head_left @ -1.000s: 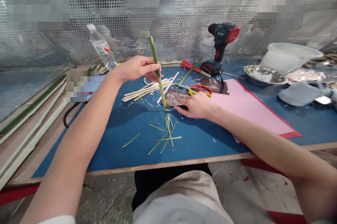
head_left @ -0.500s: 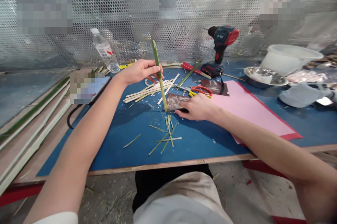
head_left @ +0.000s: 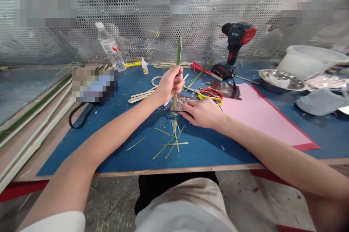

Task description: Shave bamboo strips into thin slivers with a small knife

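Observation:
My left hand [head_left: 172,82] is closed around a green bamboo strip [head_left: 179,52], which stands nearly upright with its lower end at the blue tabletop. My right hand [head_left: 203,111] lies low beside the strip's foot, fingers curled on a slim dark tool, seemingly a knife [head_left: 180,111]; most of it is hidden. Behind those fingers lies a crinkled brown sheet [head_left: 183,101]. Scissors [head_left: 209,94] with red and yellow handles rest just beyond my right hand. Thin bamboo slivers [head_left: 174,139] are scattered in front of the strip. Pale flat sticks [head_left: 141,96] lie behind my left wrist.
A cordless drill [head_left: 236,48] stands at the back, with a water bottle [head_left: 110,47] and glue bottle [head_left: 144,65] farther left. Pink paper [head_left: 261,116] covers the right side, near a metal bowl [head_left: 282,79] and white tub [head_left: 311,63]. Long bamboo lengths [head_left: 35,106] lie left.
My left hand has moved right and down along the bamboo strip, from a fingertip hold to a fist. The strip stands straighter. My right hand stays by its foot.

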A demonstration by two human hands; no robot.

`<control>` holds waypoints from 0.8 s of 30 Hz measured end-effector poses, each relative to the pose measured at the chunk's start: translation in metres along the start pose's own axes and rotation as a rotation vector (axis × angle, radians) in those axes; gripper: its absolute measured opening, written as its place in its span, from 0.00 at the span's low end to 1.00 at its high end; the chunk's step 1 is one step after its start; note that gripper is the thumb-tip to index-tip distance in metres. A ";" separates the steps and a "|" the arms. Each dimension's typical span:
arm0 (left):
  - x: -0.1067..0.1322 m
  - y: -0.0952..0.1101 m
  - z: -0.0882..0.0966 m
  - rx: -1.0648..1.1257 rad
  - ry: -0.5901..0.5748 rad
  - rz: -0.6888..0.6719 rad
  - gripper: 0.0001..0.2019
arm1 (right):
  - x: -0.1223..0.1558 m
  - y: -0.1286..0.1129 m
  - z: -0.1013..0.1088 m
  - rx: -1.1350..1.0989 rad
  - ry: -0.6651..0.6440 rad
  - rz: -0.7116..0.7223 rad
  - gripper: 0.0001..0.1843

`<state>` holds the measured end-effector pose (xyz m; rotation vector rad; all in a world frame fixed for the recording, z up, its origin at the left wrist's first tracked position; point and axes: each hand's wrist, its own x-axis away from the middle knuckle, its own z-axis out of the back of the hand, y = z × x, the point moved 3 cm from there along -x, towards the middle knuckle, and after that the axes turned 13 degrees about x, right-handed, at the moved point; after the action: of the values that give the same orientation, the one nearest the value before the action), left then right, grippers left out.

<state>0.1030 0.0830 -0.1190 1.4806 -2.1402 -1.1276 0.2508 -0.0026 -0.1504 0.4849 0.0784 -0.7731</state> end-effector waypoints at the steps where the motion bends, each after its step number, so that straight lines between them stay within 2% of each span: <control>1: 0.000 0.000 0.000 -0.003 0.028 -0.011 0.13 | 0.000 -0.001 0.000 0.001 -0.005 -0.024 0.29; 8: 0.001 -0.001 -0.004 -0.047 0.138 -0.079 0.15 | -0.003 -0.006 -0.003 0.024 -0.121 -0.122 0.31; 15: 0.001 -0.005 -0.005 -0.066 0.095 -0.172 0.14 | -0.005 -0.009 0.003 0.062 -0.209 -0.125 0.31; 21: 0.001 -0.004 0.001 -0.029 0.109 -0.160 0.17 | -0.005 -0.009 0.002 0.072 -0.236 -0.081 0.31; 24: 0.000 -0.003 0.002 -0.024 0.123 -0.155 0.16 | -0.003 -0.009 0.000 0.074 -0.204 -0.091 0.32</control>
<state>0.1040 0.0832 -0.1226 1.6834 -1.9524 -1.0784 0.2423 -0.0063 -0.1536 0.4722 -0.1185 -0.9132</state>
